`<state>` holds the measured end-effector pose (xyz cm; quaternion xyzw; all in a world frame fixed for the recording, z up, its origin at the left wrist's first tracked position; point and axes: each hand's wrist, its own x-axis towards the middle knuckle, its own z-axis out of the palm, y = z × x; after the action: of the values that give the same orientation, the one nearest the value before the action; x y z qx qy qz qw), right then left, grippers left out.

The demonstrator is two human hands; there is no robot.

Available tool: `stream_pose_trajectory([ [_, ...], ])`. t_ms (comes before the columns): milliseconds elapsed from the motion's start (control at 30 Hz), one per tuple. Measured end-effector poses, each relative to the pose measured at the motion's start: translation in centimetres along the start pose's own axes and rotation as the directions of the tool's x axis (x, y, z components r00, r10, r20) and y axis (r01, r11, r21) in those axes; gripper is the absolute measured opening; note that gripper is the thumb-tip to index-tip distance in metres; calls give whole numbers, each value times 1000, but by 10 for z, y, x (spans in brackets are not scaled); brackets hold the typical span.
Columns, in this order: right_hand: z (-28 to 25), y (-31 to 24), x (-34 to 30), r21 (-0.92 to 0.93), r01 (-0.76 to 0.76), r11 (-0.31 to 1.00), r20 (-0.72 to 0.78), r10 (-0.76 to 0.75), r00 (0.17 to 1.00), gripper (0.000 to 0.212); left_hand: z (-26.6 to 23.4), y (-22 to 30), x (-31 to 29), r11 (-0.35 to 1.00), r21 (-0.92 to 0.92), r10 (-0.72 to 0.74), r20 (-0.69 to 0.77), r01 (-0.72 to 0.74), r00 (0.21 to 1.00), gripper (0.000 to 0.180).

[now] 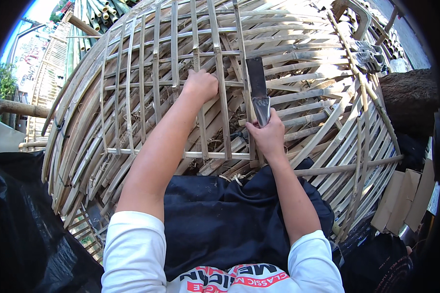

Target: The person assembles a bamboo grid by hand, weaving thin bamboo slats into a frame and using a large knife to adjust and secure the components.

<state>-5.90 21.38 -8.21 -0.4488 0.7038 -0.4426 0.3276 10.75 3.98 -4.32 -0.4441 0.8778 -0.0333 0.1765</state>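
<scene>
A large woven bamboo basket frame (132,97) of pale strips fills the middle of the head view, tilted toward me. My left hand (200,84) is closed around an upright bamboo strip (196,44) near the frame's centre. My right hand (268,134) grips the handle of a big knife (257,83), whose dark flat blade points up and away along another upright strip. A dark cloth (215,219) lies over my lap under both forearms.
Black plastic sheeting (24,229) lies at the lower left. Cardboard pieces (401,200) stand at the right, with a dark log (410,97) above them. Green bamboo poles (95,14) and a bamboo fence (44,83) stand at the upper left.
</scene>
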Motion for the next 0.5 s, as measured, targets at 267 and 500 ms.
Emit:
stream_pose_trajectory([
  [267, -4, 8, 2, 261, -163, 952, 69, 150, 986, 35, -6, 1, -3, 996, 80, 47, -62, -42, 997, 27],
  [500, 1, 15, 5, 226, -109, 968, 40, 103, 994, 35, -7, 5, -2, 997, 75, -5, -7, 6, 1000, 32],
])
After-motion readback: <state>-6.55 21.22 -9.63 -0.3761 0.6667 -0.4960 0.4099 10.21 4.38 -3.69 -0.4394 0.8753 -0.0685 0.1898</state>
